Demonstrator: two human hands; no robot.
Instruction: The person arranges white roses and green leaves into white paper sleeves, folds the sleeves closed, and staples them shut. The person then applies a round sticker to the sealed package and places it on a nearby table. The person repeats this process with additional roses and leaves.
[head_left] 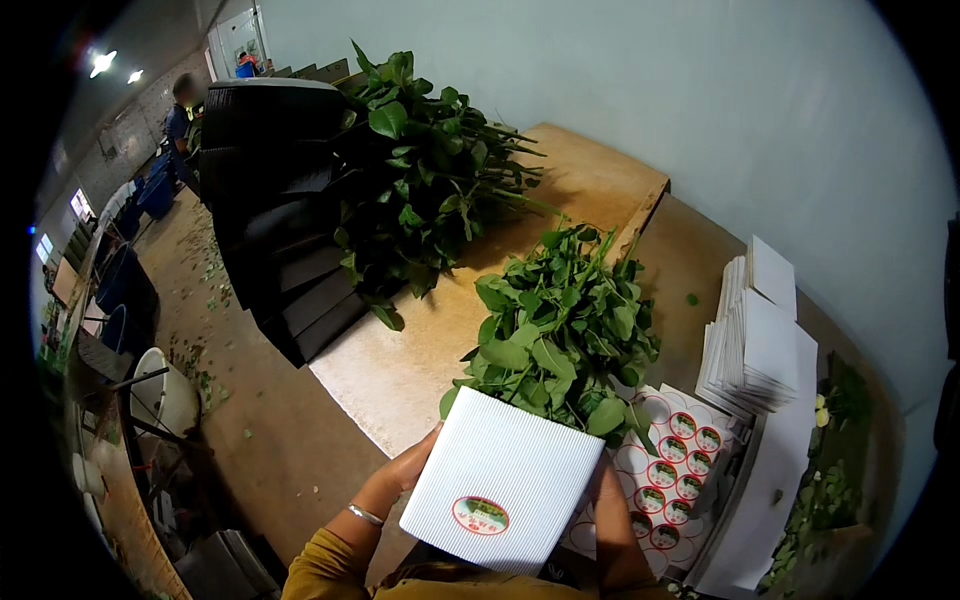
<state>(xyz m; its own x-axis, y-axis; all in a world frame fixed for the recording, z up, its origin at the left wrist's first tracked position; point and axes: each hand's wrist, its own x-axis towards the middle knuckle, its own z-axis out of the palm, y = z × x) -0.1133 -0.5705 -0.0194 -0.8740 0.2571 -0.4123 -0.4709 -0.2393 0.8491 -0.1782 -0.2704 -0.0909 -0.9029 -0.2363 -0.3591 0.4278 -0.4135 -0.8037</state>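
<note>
In front of my body is a white corrugated cardboard wrap [490,480] with an oval red-and-green label. A bunch of leafy green stems [560,320] sticks out of its far end, resting over the wooden table; any blooms inside are hidden. My left hand [414,462] grips the wrap's left side, a silver bangle on that wrist. At the right edge is my right hand [606,482], holding the other side. The fingers of both hands are largely behind the cardboard.
Black-wrapped bundles [275,190] with dark leafy stems [420,170] are stacked on the wooden table [390,370] at far left. Sheets of round labels [660,470] and a pile of white cardboard sheets [750,345] lie right. Buckets [165,390] and a person [180,125] are beyond the left side.
</note>
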